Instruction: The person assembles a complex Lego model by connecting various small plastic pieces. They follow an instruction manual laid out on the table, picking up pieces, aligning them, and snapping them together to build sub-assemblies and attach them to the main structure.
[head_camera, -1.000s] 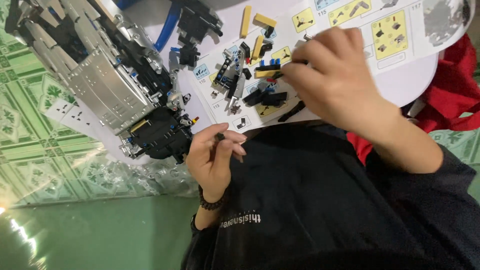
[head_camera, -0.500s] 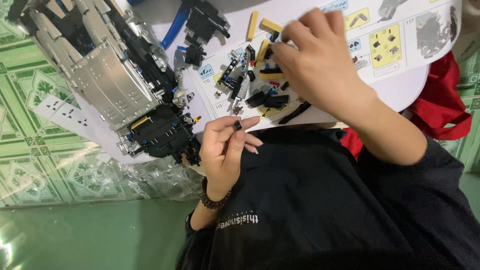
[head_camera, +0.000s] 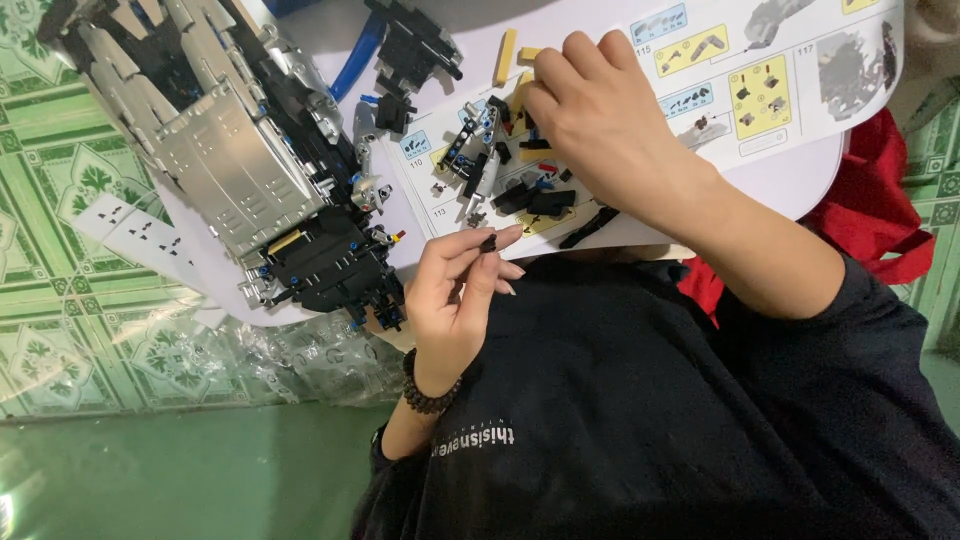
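Left hand (head_camera: 455, 300) pinches small black pin (head_camera: 488, 242) just below instruction sheet (head_camera: 780, 110). Right hand (head_camera: 600, 120) fingers curled over loose pieces (head_camera: 520, 195) on sheet, hold unclear. Silver-black model (head_camera: 250, 170) left of sheet largely built; many pieces unattached.

Greens, silver, black and yellow around the building bricks

The floor tiles (head_camera: 70, 190) were green with a pale ornamental pattern; the brick model (head_camera: 240, 170) was silver and black with small blue and yellow touches. The instruction sheet (head_camera: 760, 90) was white with yellow and light-blue panels. Loose pieces (head_camera: 520, 190) were black, grey and yellow. The shirt (head_camera: 650, 400) was black with white lettering, the cloth (head_camera: 870, 210) red, the bead bracelet (head_camera: 428, 392) dark.
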